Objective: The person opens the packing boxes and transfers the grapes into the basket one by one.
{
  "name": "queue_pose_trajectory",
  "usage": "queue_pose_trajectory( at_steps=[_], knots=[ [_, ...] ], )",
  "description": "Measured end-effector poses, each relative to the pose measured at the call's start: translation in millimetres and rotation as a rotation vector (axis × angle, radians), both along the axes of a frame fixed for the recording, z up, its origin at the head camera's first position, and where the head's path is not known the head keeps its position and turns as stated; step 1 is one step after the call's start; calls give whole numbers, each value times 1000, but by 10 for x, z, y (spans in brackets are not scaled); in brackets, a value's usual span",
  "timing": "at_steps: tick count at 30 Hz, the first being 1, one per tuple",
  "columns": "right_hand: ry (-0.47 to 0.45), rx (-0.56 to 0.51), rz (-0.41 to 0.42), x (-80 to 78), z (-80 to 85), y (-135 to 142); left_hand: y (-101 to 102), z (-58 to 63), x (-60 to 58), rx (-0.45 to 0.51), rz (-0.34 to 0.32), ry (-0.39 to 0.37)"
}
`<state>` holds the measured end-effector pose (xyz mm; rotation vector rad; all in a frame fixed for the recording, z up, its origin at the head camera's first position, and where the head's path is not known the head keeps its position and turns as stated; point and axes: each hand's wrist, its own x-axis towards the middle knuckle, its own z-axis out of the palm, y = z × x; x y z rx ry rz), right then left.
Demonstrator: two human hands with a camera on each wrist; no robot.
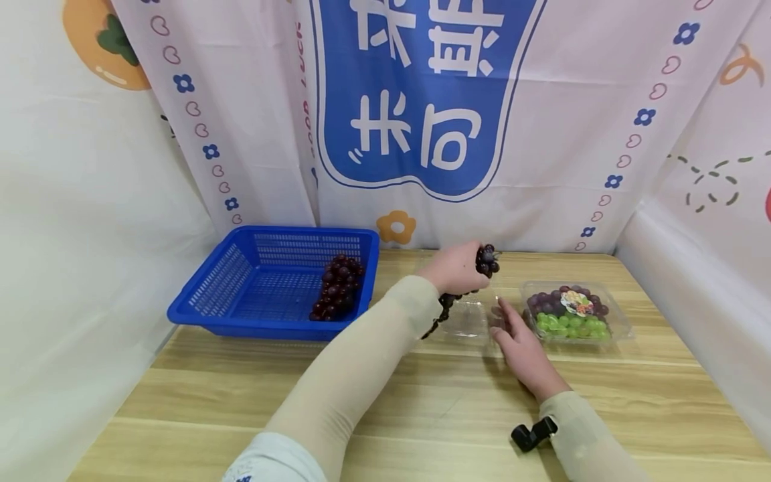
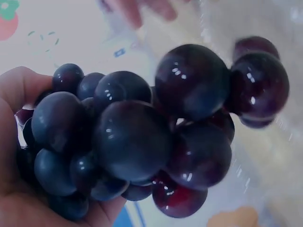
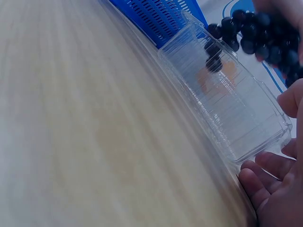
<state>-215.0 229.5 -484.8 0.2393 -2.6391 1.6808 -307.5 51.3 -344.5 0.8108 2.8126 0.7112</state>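
Left sleeve [image 1: 348, 385] between basket [image 1: 277, 286] and container [image 1: 466, 320]

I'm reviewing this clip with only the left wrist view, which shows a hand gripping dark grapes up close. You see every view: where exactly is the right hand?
Observer: In the head view, the right hand is at the right end of a clear plastic box.
Operator: Are there more dark grapes, besides those in the grip?
Observer: Yes, another bunch lies at the right side of a blue basket, left of that box.
Operator: And on the box's other side?
Observer: A second clear box with dark grapes and green grapes inside.
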Motion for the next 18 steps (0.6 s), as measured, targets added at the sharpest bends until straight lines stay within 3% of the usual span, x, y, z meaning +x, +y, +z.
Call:
queue_pose_trajectory(
  at_steps=[8,18],
  knots=[
    [16,19,-3,6,6,-2,-411,456,-136,18,43,29],
    [23,4,8,33,23,5,-1022,1004,-315,24,170,56]
  ],
)
